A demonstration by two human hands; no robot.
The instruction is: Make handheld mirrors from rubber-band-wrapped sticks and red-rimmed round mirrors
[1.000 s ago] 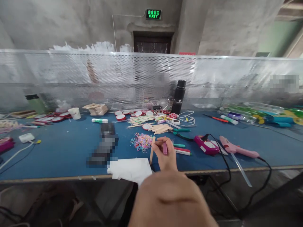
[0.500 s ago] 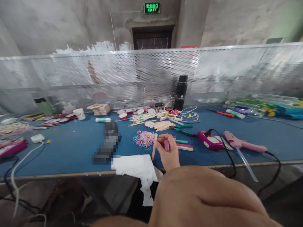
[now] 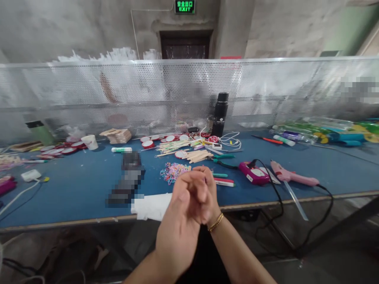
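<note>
My left hand [image 3: 177, 225] is in front of my right hand [image 3: 211, 189], close together over the table's front edge. The left fingers are curled inward, and whatever they grip is hidden. My right fingers are closed too; a pale tip of a wooden craft stick [image 3: 189, 168] shows just beyond them, the rest covered by the hands. A hint of purple shows between the fingers, too little to make out. Just beyond lies a heap of small coloured rubber bands [image 3: 173, 172]. White paper [image 3: 149, 206] hangs at the table edge, partly behind my left hand.
Craft sticks [image 3: 199, 156], red-rimmed discs [image 3: 148, 144] and a black flask [image 3: 220, 114] stand farther back. To the right are a magenta box [image 3: 253, 173], a pink glue gun [image 3: 291, 176] and trailing cables. Markers [image 3: 224, 182] lie beside my right hand. A perforated metal screen [image 3: 177, 86] borders the table.
My left hand has come up in front of my right hand. The wooden craft stick and purple piece, plainly seen in my right hand before, are now mostly covered. The view has shifted slightly right.
</note>
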